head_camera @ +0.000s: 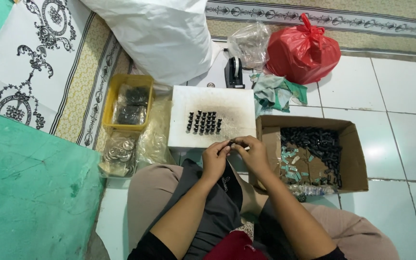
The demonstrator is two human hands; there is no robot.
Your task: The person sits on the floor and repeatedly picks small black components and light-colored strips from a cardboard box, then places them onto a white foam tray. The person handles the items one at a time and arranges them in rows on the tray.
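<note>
Small black part (pixel 230 142) pinched between fingertips of both hands, just above lap, at near edge of white board (pixel 188 96). Left hand (pixel 215 159) and right hand (pixel 253 154) closed on it, equally near. Long axis too small to tell. Rows of black parts (pixel 204 122) straight ahead, close.

Board (pixel 227 98) sits on the floor (pixel 400 91) right in front of the knees, rows of small parts (pixel 204 122) standing on it. Tub (pixel 114 103) to its left, box (pixel 357 159) of loose parts to its right, tape dispenser (pixel 234 73) and bags (pixel 302 50) behind.
</note>
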